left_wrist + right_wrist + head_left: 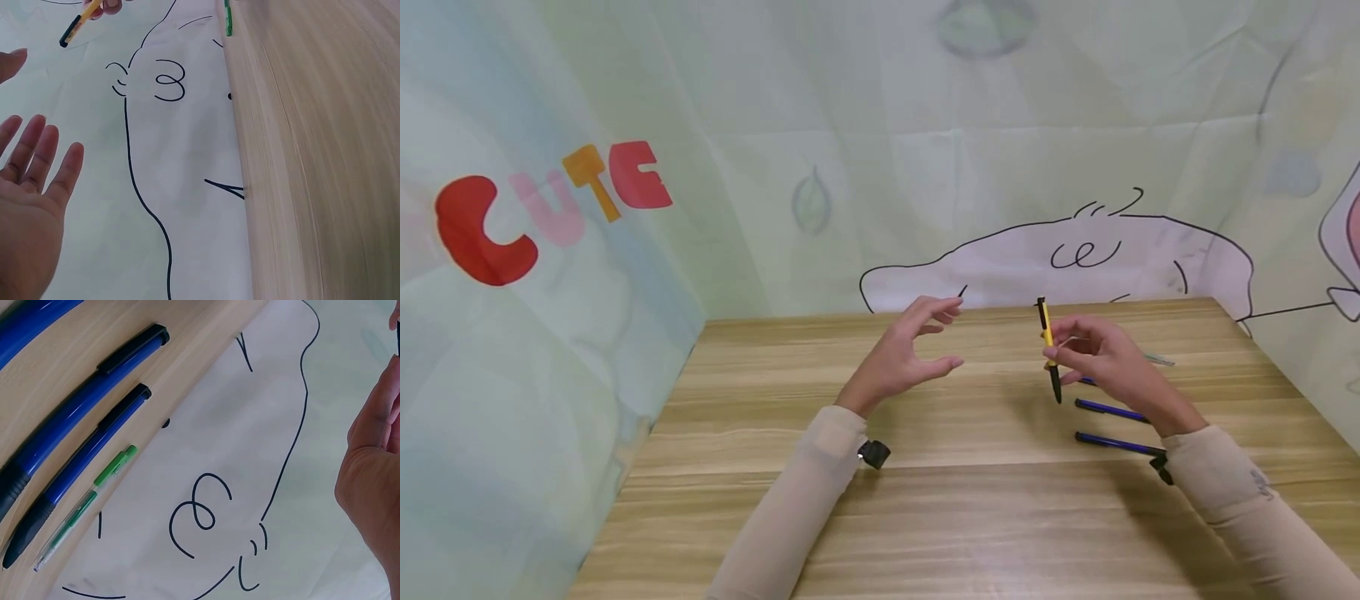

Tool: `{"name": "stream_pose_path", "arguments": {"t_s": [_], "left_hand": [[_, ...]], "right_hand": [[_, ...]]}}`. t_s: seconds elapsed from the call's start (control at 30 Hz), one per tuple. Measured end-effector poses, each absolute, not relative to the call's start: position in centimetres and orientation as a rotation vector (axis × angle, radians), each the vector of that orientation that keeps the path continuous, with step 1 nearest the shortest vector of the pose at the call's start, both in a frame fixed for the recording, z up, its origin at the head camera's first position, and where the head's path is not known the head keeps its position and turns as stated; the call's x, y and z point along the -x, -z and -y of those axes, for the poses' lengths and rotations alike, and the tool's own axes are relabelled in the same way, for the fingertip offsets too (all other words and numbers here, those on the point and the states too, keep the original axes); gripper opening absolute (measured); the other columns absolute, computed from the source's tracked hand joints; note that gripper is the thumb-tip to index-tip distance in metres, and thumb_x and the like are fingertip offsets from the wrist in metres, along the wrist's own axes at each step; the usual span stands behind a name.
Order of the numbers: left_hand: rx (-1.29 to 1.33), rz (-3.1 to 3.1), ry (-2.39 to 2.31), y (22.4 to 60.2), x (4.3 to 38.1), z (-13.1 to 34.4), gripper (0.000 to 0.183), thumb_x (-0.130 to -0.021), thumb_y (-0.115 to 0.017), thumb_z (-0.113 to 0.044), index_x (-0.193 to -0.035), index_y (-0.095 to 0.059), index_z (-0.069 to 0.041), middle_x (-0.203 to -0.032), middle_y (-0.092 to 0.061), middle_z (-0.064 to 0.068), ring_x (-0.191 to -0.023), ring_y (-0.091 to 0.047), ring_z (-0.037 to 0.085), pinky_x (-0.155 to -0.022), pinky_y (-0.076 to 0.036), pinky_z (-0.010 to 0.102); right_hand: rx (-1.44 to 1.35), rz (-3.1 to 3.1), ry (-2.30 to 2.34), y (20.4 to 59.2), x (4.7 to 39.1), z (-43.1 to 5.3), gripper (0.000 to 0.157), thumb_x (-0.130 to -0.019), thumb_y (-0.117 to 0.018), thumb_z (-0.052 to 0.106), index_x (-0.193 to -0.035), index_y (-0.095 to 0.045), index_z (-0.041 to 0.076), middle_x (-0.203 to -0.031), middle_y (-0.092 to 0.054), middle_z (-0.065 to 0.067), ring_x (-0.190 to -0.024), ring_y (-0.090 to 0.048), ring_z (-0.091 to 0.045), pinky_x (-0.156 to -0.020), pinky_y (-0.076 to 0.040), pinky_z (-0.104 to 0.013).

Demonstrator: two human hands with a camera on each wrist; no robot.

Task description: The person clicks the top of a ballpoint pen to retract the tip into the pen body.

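Upright above the table, a yellow pen [1048, 333] with black clip and black grip is pinched between the thumb and fingers of my right hand [1101, 354]. To its left, my left hand [910, 350] holds nothing, its fingers spread apart from the thumb. The left wrist view shows that palm [31, 212] with the yellow pen [81, 22] beyond it. Below and beside my right hand lie several blue pens [1116, 443] with black clips. A clear pen with a green clip [115, 465] lies beyond them, partly hidden by the right hand in the head view.
The wood-grain table [760, 500] ends at a back edge against a printed cloth backdrop [820, 183] with line drawings and coloured letters. The backdrop also hangs along the left side. Small black wrist cameras [874, 454] sit at both cuffs.
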State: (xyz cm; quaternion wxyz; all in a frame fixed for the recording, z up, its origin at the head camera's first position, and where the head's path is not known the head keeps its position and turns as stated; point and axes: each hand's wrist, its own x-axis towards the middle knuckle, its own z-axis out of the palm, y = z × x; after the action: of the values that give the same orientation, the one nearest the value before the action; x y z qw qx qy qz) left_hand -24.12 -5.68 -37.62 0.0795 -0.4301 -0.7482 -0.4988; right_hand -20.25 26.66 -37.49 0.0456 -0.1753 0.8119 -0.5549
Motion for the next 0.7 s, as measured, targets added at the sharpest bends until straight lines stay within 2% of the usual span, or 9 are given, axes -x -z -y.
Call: {"name": "stream_pose_path", "arguments": {"t_s": [0.23, 0.47, 0.57, 0.7], "left_hand": [[1.292, 2.231, 1.499, 37.5, 24.0, 5.0, 0.076, -0.085, -0.083, -0.012, -0.151, -0.046, -0.018, -0.136, -0.055, 0.001, -0.124, -0.054, 0.016, -0.108, -0.05, 0.04], [1.284, 2.202, 1.513, 37.5, 24.1, 4.5, 0.08, -0.084, -0.084, -0.011, -0.153, -0.044, -0.017, -0.136, -0.055, 0.002, -0.123, -0.054, 0.017, -0.107, -0.05, 0.038], [1.284, 2.198, 1.518, 37.6, 24.1, 4.2, 0.08, -0.084, -0.083, -0.01, -0.153, -0.043, -0.017, -0.136, -0.055, 0.002, -0.123, -0.054, 0.017, -0.107, -0.05, 0.036], [1.289, 2.197, 1.515, 37.7, 24.1, 3.9, 0.081, -0.084, -0.083, -0.009, -0.153, -0.043, -0.017, -0.136, -0.054, 0.002, -0.123, -0.053, 0.017, -0.107, -0.05, 0.04]], "right_hand": [[0.529, -2.466, 1.71, 37.5, 20.2, -26.1, 0.034, -0.099, -0.069, 0.022, -0.122, -0.056, 0.0, -0.113, -0.064, -0.017, -0.099, -0.07, -0.017, -0.075, -0.064, -0.045], [0.535, -2.459, 1.719, 37.5, 20.3, -25.7, 0.034, -0.099, -0.069, 0.023, -0.122, -0.056, 0.001, -0.111, -0.065, -0.015, -0.098, -0.071, -0.018, -0.074, -0.064, -0.042], [0.539, -2.447, 1.732, 37.5, 20.3, -25.5, 0.034, -0.098, -0.069, 0.022, -0.121, -0.057, 0.001, -0.111, -0.065, -0.018, -0.097, -0.071, -0.019, -0.075, -0.064, -0.044], [0.551, -2.436, 1.743, 37.6, 20.4, -25.2, 0.032, -0.099, -0.069, 0.021, -0.121, -0.057, 0.001, -0.113, -0.063, -0.023, -0.098, -0.071, -0.019, -0.075, -0.064, -0.044]]}}
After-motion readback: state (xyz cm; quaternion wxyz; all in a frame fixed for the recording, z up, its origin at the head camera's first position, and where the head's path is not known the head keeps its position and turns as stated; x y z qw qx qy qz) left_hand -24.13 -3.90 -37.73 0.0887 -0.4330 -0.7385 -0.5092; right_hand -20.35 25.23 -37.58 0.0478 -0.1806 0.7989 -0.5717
